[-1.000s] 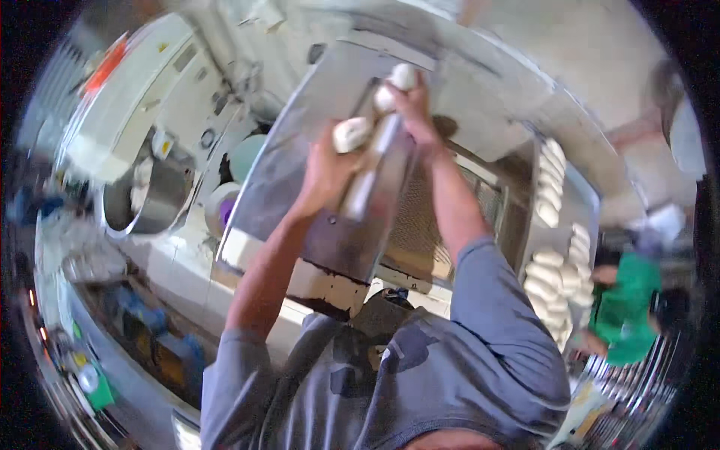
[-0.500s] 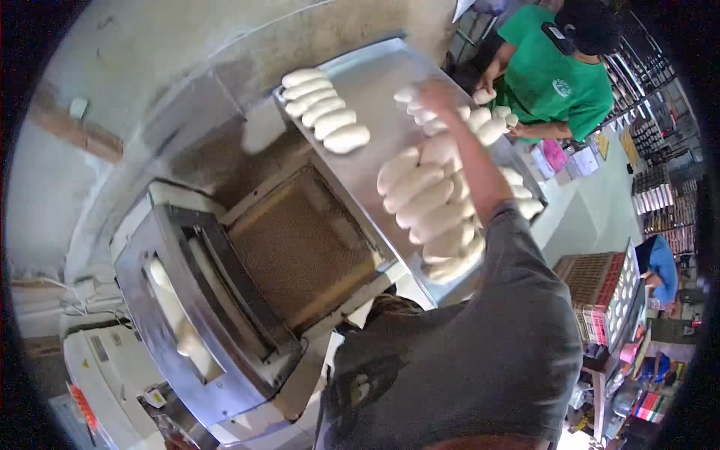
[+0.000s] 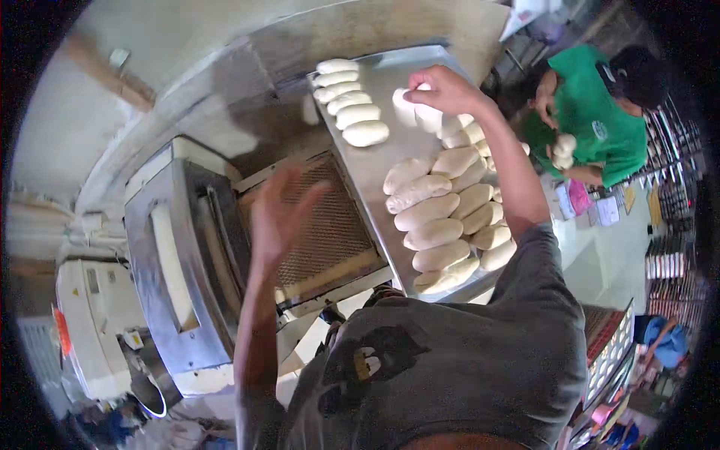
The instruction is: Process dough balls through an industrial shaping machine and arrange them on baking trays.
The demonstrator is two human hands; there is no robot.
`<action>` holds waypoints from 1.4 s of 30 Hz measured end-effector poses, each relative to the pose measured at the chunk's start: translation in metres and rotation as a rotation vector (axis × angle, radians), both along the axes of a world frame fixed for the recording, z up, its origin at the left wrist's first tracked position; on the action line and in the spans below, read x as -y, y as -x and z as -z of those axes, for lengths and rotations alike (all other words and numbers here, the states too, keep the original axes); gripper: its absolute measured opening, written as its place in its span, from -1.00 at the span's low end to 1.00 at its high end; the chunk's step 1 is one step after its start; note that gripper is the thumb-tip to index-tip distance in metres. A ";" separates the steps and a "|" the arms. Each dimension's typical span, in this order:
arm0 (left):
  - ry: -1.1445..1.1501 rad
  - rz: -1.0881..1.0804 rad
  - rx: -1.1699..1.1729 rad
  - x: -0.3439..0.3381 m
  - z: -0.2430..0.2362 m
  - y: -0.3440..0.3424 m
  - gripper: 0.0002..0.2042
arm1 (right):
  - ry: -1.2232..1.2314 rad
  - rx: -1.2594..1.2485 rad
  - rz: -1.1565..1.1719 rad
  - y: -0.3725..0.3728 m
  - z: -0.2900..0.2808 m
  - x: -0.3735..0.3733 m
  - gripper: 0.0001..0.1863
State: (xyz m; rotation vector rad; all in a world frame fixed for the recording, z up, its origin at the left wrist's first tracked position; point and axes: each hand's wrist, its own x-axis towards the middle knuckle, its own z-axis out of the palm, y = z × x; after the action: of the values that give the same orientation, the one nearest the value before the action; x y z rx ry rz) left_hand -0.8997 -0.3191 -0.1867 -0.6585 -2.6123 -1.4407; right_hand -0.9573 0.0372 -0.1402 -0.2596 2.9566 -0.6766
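My right hand (image 3: 448, 91) is over the far part of a metal tray, its thumb and fingers closed on a pale dough piece (image 3: 405, 107). Another dough piece lies right under the fingers. My left hand (image 3: 281, 214), smeared by motion, has its fingers spread and holds nothing. It hovers above the mesh belt (image 3: 337, 236) of a dough machine. On the tray (image 3: 375, 176), a row of oblong dough pieces (image 3: 358, 114) lies along the far left edge. Several larger dough rolls (image 3: 427, 211) lie in close rows on the near right part.
The metal-fronted dough machine (image 3: 161, 337) stands at left, with a pale band showing in its slot. A co-worker in a green shirt (image 3: 592, 124) holds dough (image 3: 562, 150) beyond the tray. A white appliance (image 3: 90, 322) is at far left. Loaded racks (image 3: 667, 266) stand at right.
My left hand has come into plain view over the mesh belt. My right hand stays at the far part of the tray. The co-worker has moved slightly away from the tray.
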 end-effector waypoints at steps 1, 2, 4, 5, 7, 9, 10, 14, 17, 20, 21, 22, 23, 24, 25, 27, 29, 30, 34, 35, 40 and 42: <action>-0.231 0.004 0.292 -0.030 -0.006 0.004 -0.38 | -0.008 0.044 -0.014 -0.009 -0.017 0.024 -0.79; -0.272 0.131 0.079 -0.047 -0.014 0.007 -0.35 | 0.162 -0.088 -0.049 -0.017 -0.030 0.052 -0.79; -0.633 0.353 0.450 -0.057 -0.028 0.000 -0.40 | 0.528 -0.326 -0.129 -0.033 -0.043 0.111 -0.78; -0.700 0.259 0.556 -0.050 -0.033 -0.004 -0.46 | 0.693 -0.432 -0.120 -0.044 -0.041 0.142 -0.75; -0.874 0.056 0.511 -0.013 -0.036 -0.024 -0.54 | 0.889 -0.415 0.141 -0.064 -0.027 0.206 -0.67; -0.560 -0.267 -0.130 0.031 -0.036 -0.036 -0.65 | 1.179 -0.168 0.155 -0.078 -0.003 0.271 -0.60; -0.439 -0.400 -0.270 0.060 -0.035 -0.042 -0.65 | 1.420 0.080 0.205 -0.078 0.008 0.302 -0.56; -1.020 -0.621 -0.193 0.181 -0.030 -0.066 -0.62 | 1.557 0.080 0.337 -0.023 0.023 0.418 -0.45; -1.026 -0.806 -0.361 0.260 -0.018 -0.074 -0.61 | 1.935 -0.155 0.584 0.038 0.030 0.502 -0.35; -0.813 -0.724 -0.182 0.306 0.012 -0.053 -0.59 | 1.442 -0.273 0.552 0.066 0.069 0.567 -0.34; -0.646 -0.643 0.157 0.324 0.023 -0.053 -0.56 | 1.312 -0.307 0.535 0.069 0.087 0.581 -0.36; -0.407 -0.589 0.244 0.337 0.032 -0.046 -0.55 | 1.377 -0.210 0.152 0.069 0.104 0.588 -0.42; -0.411 -0.561 -0.008 0.344 0.043 -0.044 -0.55 | 1.371 -0.132 -0.106 0.070 0.117 0.590 -0.41; -0.380 -0.515 -0.107 0.354 0.048 -0.040 -0.56 | 1.378 -0.085 -0.234 0.069 0.129 0.588 -0.40; -0.351 -0.539 -0.068 0.361 0.052 -0.037 -0.57 | 1.493 -0.044 -0.410 0.069 0.138 0.575 -0.38; -0.193 -0.385 -0.118 0.374 0.049 -0.034 -0.59 | 1.095 -0.317 -0.333 0.072 0.142 0.531 -0.31; -0.179 -0.557 -0.131 0.383 0.037 -0.040 -0.65 | 0.654 -0.490 -0.251 0.066 0.131 0.452 -0.31; -0.122 -0.679 -0.098 0.388 0.030 -0.048 -0.65 | 0.648 -0.391 -0.230 0.060 0.125 0.404 -0.33; 0.004 -0.881 -0.151 0.408 0.016 -0.127 -0.66 | 0.411 -0.276 0.218 0.010 0.124 0.124 -0.54; -0.030 -0.961 -0.146 0.410 0.019 -0.148 -0.66 | 0.044 -0.192 0.463 -0.001 0.129 0.059 -0.58; -0.073 -0.953 0.033 0.386 0.035 -0.157 -0.70 | -0.531 -0.182 0.934 -0.020 0.170 -0.119 -0.49; -0.018 -0.796 -0.001 0.338 0.030 -0.134 -0.72 | -0.320 -0.114 0.808 -0.013 0.164 -0.109 -0.56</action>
State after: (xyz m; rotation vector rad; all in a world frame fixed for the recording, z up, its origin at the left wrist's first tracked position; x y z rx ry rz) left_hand -0.7656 -0.6572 -0.2169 0.3659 -2.3913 -1.1719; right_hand -0.9446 0.1461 -0.3040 0.9885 3.1494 -0.2157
